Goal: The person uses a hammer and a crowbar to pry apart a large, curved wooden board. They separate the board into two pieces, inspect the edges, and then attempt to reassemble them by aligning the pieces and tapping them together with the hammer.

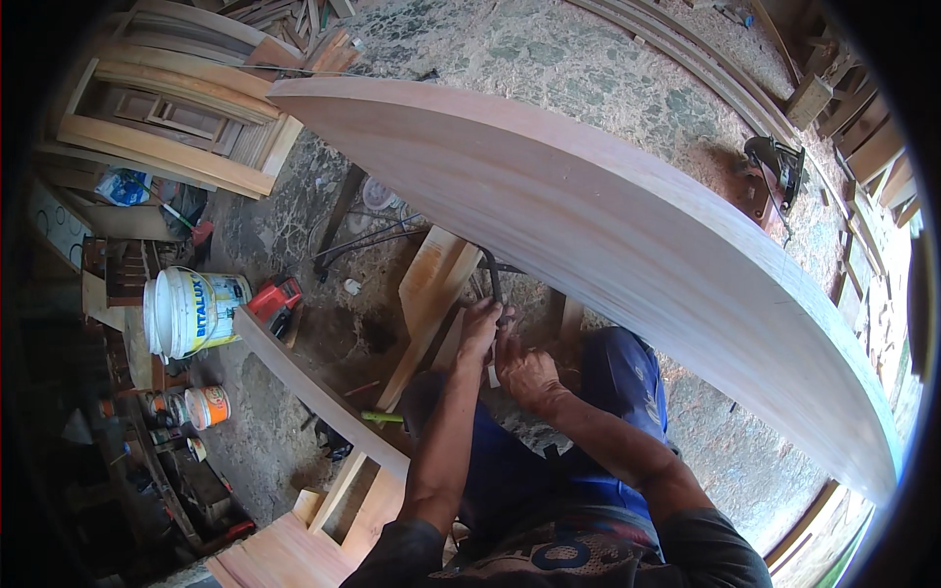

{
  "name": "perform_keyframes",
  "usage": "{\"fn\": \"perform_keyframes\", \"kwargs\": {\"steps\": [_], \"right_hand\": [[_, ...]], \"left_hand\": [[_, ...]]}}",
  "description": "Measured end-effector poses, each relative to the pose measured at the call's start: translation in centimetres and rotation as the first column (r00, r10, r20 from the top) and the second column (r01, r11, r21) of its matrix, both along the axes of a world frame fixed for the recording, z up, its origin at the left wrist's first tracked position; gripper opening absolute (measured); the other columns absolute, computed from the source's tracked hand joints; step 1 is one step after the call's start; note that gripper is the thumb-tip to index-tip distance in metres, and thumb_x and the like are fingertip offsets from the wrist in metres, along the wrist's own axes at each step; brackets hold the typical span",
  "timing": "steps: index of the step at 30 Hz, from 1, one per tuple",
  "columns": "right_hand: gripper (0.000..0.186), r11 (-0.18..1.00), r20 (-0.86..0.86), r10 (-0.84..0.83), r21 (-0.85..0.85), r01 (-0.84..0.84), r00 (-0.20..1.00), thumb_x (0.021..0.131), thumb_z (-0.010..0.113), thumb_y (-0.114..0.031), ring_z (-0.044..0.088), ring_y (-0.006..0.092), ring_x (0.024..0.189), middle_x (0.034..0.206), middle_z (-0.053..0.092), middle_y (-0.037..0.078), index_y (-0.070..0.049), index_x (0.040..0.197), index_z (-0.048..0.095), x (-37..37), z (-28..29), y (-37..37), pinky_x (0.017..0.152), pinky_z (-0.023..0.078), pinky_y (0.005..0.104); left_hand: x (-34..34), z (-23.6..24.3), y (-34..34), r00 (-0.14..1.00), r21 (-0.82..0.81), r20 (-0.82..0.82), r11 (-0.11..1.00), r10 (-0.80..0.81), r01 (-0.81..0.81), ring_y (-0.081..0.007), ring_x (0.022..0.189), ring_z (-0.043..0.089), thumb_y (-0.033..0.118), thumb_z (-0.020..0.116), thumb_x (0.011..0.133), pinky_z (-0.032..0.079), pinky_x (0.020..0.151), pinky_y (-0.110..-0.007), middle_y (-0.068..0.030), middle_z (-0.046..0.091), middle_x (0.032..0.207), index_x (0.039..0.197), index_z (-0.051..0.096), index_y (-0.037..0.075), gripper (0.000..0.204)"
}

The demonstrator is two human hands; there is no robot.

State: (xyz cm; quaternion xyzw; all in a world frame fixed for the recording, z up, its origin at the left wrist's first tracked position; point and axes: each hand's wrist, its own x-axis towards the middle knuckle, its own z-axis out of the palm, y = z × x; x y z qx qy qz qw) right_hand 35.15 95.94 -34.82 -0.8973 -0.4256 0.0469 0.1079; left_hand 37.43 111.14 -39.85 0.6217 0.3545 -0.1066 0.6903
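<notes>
A long, wide wooden board (549, 216) with a pale pinkish face stretches across the view in front of me, its edges bent by the lens. Below its near edge, my left hand (480, 328) is closed around a dark bar (493, 274), which reaches up toward the underside of the board. Just right of it and a little lower, my right hand (529, 375) has its fingers curled in close to the bar's lower end. What those fingers grip is hidden. A wooden piece (431, 284) lies left of the bar, and my blue-trousered knee (627, 377) sits to the right.
On the left stand white buckets (196, 314), a red tool (279, 297) and small paint cans (208, 407). A narrow board (314, 387) slants toward my left arm. Wooden frames (176, 127) are stacked far left. A circular saw (774, 181) rests on the dusty floor at far right.
</notes>
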Motion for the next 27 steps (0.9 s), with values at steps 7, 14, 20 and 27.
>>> {"fn": "perform_keyframes", "kwargs": {"steps": [7,14,20,27], "right_hand": [[0.055,0.996,-0.179,0.088,0.031,-0.084,0.98,0.087,0.051,-0.009,0.069,0.0301,0.065,0.094,0.064,0.022,0.017,0.135,0.039,1.7,-0.5,-2.0,0.054,0.057,0.04],[0.055,0.993,-0.177,0.114,0.061,-0.104,0.978,0.084,0.056,-0.013,0.07,0.0332,0.073,0.103,0.065,0.028,0.014,0.13,0.044,2.7,-1.2,-3.2,0.055,0.058,0.0404],[0.064,0.971,-0.23,-0.054,0.215,0.105,0.972,0.079,0.063,-0.017,0.063,0.031,0.101,0.111,0.062,0.022,0.0,0.138,0.046,2.4,2.3,-3.4,0.082,0.054,0.0433],[0.036,-0.232,-0.968,0.158,0.155,0.96,0.194,0.101,0.052,-0.033,0.061,0.0176,0.084,0.093,0.063,0.007,-0.005,0.122,0.058,-1.0,-2.2,-1.3,0.076,0.049,0.0304]], "left_hand": [[-2.3,0.4,-3.8,0.933,-0.45,-0.038,0.828,0.358,-0.336,-0.0197,0.083,0.064,0.027,0.057,0.098,0.053,0.074,-0.033,-0.012,0.069,0.097,0.112,0.06,0.001,0.029],[-1.3,0.6,-5.4,0.928,-0.515,-0.212,0.772,0.306,-0.372,-0.0271,0.08,0.067,0.042,0.048,0.102,0.056,0.073,-0.041,-0.0163,0.069,0.093,0.108,0.055,0.005,0.038],[-1.2,0.1,-4.5,0.917,-0.491,-0.187,0.776,0.351,-0.397,-0.0323,0.073,0.068,0.044,0.048,0.101,0.057,0.069,-0.046,-0.0211,0.07,0.092,0.105,0.052,0.008,0.037],[-1.5,0.4,-5.2,0.896,-0.47,-0.174,0.766,0.408,-0.439,-0.0329,0.073,0.07,0.043,0.046,0.102,0.057,0.067,-0.048,-0.0217,0.071,0.087,0.099,0.054,0.009,0.035]]}}
